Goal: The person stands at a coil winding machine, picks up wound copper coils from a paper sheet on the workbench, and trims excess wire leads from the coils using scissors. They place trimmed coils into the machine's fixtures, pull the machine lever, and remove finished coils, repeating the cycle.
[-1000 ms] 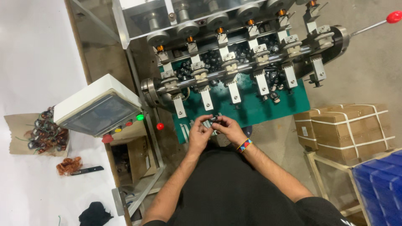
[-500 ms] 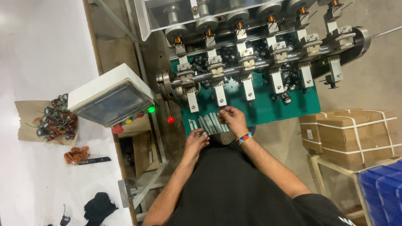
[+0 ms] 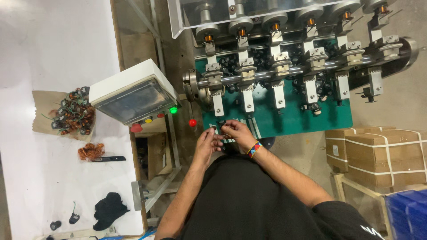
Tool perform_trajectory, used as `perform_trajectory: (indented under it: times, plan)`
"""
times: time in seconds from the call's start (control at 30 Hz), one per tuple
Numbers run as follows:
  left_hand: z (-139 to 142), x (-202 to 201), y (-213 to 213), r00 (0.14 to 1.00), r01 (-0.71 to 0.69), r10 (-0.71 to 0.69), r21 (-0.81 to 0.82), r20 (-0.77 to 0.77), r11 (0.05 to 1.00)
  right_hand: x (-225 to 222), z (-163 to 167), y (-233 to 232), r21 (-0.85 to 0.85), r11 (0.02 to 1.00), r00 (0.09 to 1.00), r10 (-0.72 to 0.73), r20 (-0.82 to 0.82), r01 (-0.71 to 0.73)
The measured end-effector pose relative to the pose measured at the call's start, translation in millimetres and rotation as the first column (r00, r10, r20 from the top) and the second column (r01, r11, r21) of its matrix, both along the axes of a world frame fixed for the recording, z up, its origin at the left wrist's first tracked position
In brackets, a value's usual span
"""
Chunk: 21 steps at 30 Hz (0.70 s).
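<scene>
both hands back together vs 0.5 s ago, frame center. your left hand (image 3: 207, 143) + right hand (image 3: 235, 132) pinch a small black part (image 3: 221, 124) at green plate (image 3: 284, 122) front edge. not yet on a spindle (image 3: 218, 103); lower spindles look empty.

Bright overhead light, glaring white tabletop (image 3: 49, 44).

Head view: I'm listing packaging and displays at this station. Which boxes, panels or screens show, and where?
Control box: left of the machine, white, slanted grey window, coloured buttons below.
Strapped cartons: lower right, brown cardboard, white bands.
Blue crate: bottom right corner.
Open carton: under the control box, brown.
</scene>
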<state>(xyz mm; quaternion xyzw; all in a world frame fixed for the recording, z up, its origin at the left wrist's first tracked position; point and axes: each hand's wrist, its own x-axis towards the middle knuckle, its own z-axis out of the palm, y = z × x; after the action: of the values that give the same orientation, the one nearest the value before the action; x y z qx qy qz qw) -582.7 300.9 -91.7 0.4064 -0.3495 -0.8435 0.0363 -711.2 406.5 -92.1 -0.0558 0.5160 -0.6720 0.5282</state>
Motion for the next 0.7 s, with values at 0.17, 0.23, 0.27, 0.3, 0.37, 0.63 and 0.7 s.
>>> perform_trajectory:
  times: [0.17, 0.23, 0.27, 0.3, 0.37, 0.63, 0.7]
  plan:
    - [-27.1, 23.9, 1.1, 0.988, 0.107, -0.098, -0.073, 0.122, 0.992, 4.6, 6.5, -20.1, 0.014, 0.991, 0.988, -0.135, 0.069, 0.134]
    - [-35.9, 33.0, 7.5, 0.984, 0.163, -0.15, -0.143, 0.099, 0.976, 7.9, 6.9, -23.9, 0.021, 0.985, 0.983, -0.173, 0.057, 0.172]
    - [-39.9, 38.8, 12.9, 0.979, 0.195, -0.181, -0.172, 0.092, 0.966, 8.7, 5.3, -24.9, 0.017, 0.983, 0.983, -0.181, 0.035, 0.181]
    - [-42.8, 41.8, 17.4, 0.955, 0.296, -0.27, -0.318, 0.123, 0.901, 8.5, 2.6, -24.8, 0.015, 0.981, 0.981, -0.193, 0.012, 0.192]
    - [-48.9, 43.9, 23.8, 0.873, 0.476, -0.439, -0.57, 0.214, 0.67, 2.8, -6.2, -21.7, 0.057, 0.995, 0.996, -0.081, -0.023, 0.082]
    - [-53.6, 49.5, 20.1, 0.462, 0.883, -0.734, -0.182, 0.497, 0.432, -56.1, -56.4, 87.8, 0.417, 0.892, 0.114, 0.403, -0.908, 0.174]
    - [-54.5, 48.4, 16.8, 0.451, 0.888, -0.693, -0.207, 0.563, 0.41, -92.7, -63.2, 126.0, 0.481, 0.762, 0.149, 0.466, -0.872, 0.433]
